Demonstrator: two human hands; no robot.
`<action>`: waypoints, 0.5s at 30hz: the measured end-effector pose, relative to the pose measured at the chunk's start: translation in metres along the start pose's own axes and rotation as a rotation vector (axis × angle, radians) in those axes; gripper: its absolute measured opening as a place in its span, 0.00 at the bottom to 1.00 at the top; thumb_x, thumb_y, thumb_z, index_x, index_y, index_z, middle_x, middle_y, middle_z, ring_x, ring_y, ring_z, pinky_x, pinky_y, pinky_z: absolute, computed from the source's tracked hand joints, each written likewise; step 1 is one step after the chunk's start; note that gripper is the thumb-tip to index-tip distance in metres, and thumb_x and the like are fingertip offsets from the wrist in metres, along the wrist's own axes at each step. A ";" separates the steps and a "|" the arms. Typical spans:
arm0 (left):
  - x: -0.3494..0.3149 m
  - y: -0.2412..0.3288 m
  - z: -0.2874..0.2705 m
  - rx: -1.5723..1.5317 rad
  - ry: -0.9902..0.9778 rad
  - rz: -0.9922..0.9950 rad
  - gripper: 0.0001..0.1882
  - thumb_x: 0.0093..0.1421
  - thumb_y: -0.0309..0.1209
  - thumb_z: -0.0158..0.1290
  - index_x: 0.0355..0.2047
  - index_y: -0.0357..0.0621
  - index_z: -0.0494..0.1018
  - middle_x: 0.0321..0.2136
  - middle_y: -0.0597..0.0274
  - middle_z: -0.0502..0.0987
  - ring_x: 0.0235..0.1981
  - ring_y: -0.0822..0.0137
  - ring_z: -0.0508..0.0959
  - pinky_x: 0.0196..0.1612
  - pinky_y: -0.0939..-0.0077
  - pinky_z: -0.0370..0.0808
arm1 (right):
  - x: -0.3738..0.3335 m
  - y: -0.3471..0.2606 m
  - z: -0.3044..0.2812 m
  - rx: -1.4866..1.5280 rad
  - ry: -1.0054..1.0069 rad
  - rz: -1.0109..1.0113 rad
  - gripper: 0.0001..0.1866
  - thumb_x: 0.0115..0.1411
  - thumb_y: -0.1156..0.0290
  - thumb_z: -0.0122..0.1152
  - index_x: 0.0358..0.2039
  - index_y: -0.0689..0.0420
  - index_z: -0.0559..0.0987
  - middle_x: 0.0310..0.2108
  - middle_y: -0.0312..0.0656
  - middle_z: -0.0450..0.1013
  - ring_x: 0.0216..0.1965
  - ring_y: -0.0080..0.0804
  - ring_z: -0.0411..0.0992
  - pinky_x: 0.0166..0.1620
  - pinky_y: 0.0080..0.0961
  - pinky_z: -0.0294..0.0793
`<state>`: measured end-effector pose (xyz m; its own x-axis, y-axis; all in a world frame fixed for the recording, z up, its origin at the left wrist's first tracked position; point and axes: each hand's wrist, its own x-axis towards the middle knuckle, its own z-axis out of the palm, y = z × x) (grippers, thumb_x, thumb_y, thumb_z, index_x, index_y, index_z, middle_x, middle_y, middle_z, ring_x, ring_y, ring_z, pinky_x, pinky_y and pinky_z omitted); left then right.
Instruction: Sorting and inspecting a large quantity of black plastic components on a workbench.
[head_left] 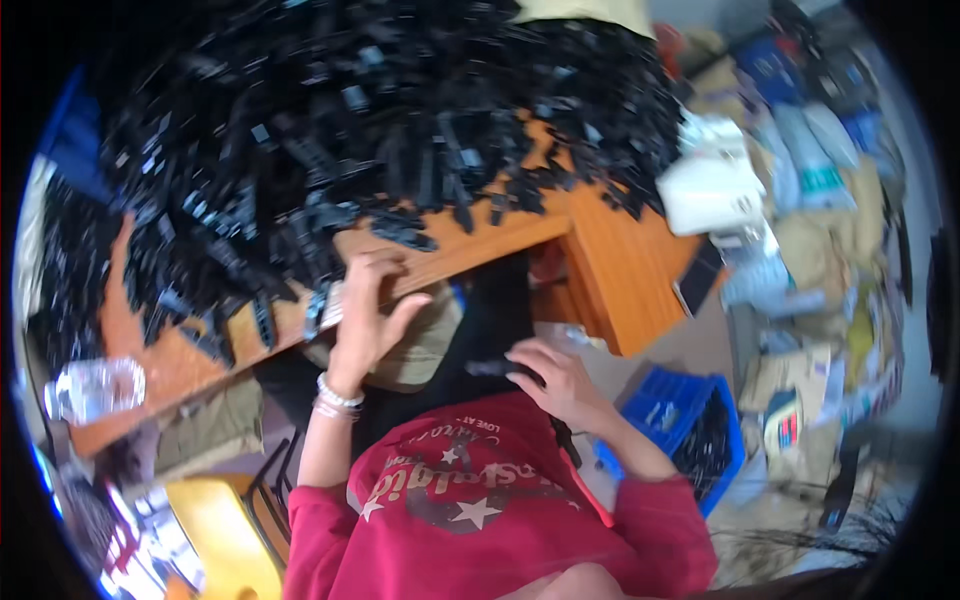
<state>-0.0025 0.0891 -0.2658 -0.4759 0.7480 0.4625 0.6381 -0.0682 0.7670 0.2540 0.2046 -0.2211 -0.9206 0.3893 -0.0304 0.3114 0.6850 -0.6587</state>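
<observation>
At the wooden table's (480, 237) front edge is my left hand (365, 310), its thumb spread away from the fingers and nothing seen in it. The fingers bend toward loose black plastic parts, and one dark part with a pale face (317, 308) lies beside the wrist side of the hand. My right hand (562, 378) is over my lap, its thumb and fingers closed on a small, narrow black plastic part (490, 368); motion blurs its outline. A big heap of similar black parts (330, 140) covers most of the tabletop.
A clear plastic bottle (97, 390) lies at the table's left end. To the right are a phone (699, 277), a white box (712, 190) and many bags (815, 235). A blue crate (672, 412) with black parts stands low right; a yellow chair (222, 530) is low left.
</observation>
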 end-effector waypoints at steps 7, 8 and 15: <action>0.007 0.002 0.013 0.168 0.001 0.116 0.15 0.49 0.24 0.64 0.36 0.38 0.72 0.39 0.51 0.75 0.41 0.52 0.74 0.44 0.65 0.72 | -0.234 0.042 -0.102 -0.566 0.039 0.927 0.11 0.47 0.72 0.63 0.33 0.59 0.82 0.35 0.50 0.76 0.37 0.49 0.76 0.42 0.41 0.75; 0.007 0.000 0.011 0.196 -0.004 0.101 0.13 0.50 0.24 0.63 0.35 0.38 0.73 0.39 0.52 0.76 0.41 0.52 0.75 0.45 0.65 0.72 | -0.272 0.053 -0.118 -0.670 0.148 0.987 0.10 0.47 0.71 0.65 0.32 0.59 0.82 0.35 0.51 0.77 0.38 0.49 0.76 0.42 0.42 0.75; 0.015 -0.001 0.014 0.158 -0.033 0.078 0.07 0.54 0.22 0.60 0.33 0.35 0.74 0.39 0.52 0.77 0.40 0.53 0.76 0.46 0.66 0.73 | -0.432 0.115 -0.183 -1.006 0.826 1.398 0.17 0.55 0.59 0.64 0.40 0.58 0.81 0.41 0.51 0.76 0.42 0.51 0.75 0.47 0.42 0.73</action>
<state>-0.0021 0.1093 -0.2660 -0.4027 0.7658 0.5014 0.7610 -0.0242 0.6483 0.7307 0.2280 -0.1457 0.3041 0.8466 0.4369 0.9063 -0.3984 0.1412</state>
